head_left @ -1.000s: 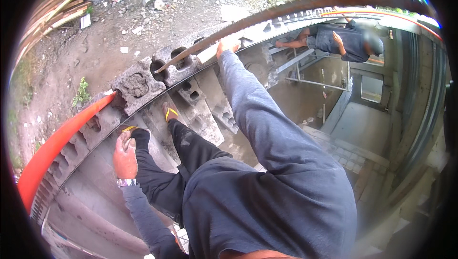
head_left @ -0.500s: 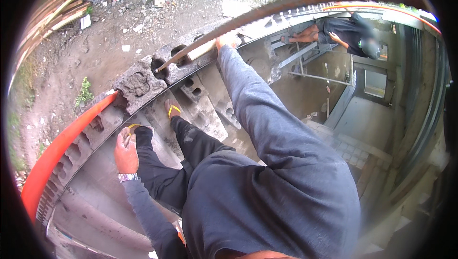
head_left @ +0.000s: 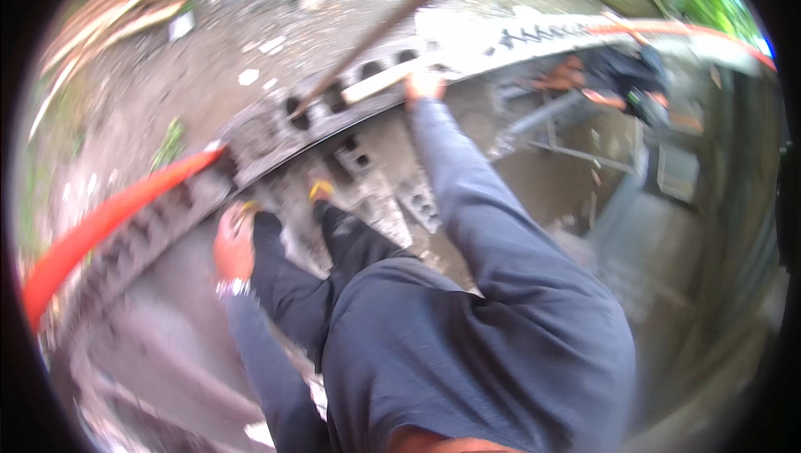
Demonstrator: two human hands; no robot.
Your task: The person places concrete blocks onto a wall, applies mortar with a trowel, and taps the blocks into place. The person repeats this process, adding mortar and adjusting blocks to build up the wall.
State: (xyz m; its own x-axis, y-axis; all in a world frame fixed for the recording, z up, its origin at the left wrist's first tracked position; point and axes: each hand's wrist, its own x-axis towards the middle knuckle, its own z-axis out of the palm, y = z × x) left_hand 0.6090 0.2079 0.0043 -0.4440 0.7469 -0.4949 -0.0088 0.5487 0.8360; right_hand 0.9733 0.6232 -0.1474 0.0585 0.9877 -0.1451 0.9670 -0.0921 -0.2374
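My right hand [head_left: 425, 86], arm stretched forward, is closed round the end of a pale wooden handle [head_left: 380, 83]. The handle lies low over the hollow concrete block wall [head_left: 263, 138]; whatever is at its far end cannot be made out. At the lower left, my left hand [head_left: 234, 240] hangs in front of my leg with its fingers curled together. Blur hides what those fingers hold, if anything. A rusty steel bar [head_left: 359, 48] rises at a slant from one of the block holes, just beyond the handle.
An orange hose [head_left: 125, 207] bends along the wall at left. Below the wall lie loose hollow blocks [head_left: 355, 155] by my feet. At right, a co-worker in dark clothes [head_left: 622, 73] is near a metal frame [head_left: 576, 153]. Planks [head_left: 125, 23] lie on the rubble ground outside.
The whole view has shifted, with the wall and both hands now further right and slightly lower. The picture is more blurred. My right hand keeps its grip on the handle.
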